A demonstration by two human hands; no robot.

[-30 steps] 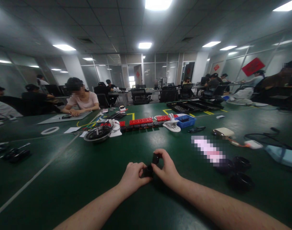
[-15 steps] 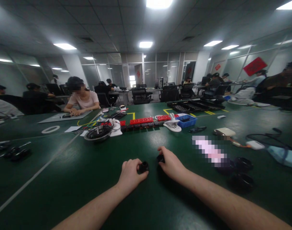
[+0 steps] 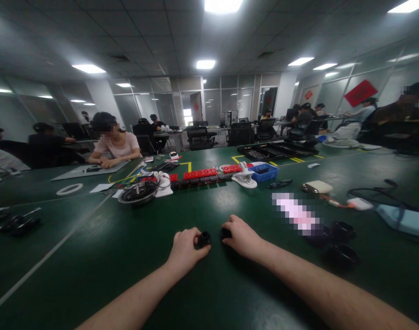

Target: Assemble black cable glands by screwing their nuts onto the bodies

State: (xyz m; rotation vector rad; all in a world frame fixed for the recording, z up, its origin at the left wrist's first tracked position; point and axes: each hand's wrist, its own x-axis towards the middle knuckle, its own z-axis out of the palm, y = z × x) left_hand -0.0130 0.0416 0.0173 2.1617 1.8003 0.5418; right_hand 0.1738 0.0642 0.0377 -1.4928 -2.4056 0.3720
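My left hand [image 3: 188,247] is closed around a small black cylindrical part [image 3: 205,238], round with a hole in its upper end. To the right, my right hand [image 3: 242,236] grips a second small dark part [image 3: 226,233], mostly covered by the fingers. A short gap of green table [image 3: 209,284] lies between the two held pieces. Further right rest several black ring-shaped parts [image 3: 342,255], beside a pixelated pinkish object [image 3: 297,214].
Ahead lie a row of red blocks [image 3: 201,173], white clips [image 3: 244,176], a blue bin [image 3: 264,172] and a round tray of cables [image 3: 138,191]. Black tools [image 3: 20,223] sit at left. A light-blue pouch [image 3: 404,219] is at right. Across the table sits a person [image 3: 115,142].
My right hand has lowered slightly and its fingers have closed further over the dark part. The left hand keeps its hold. The whole view has shifted a little.
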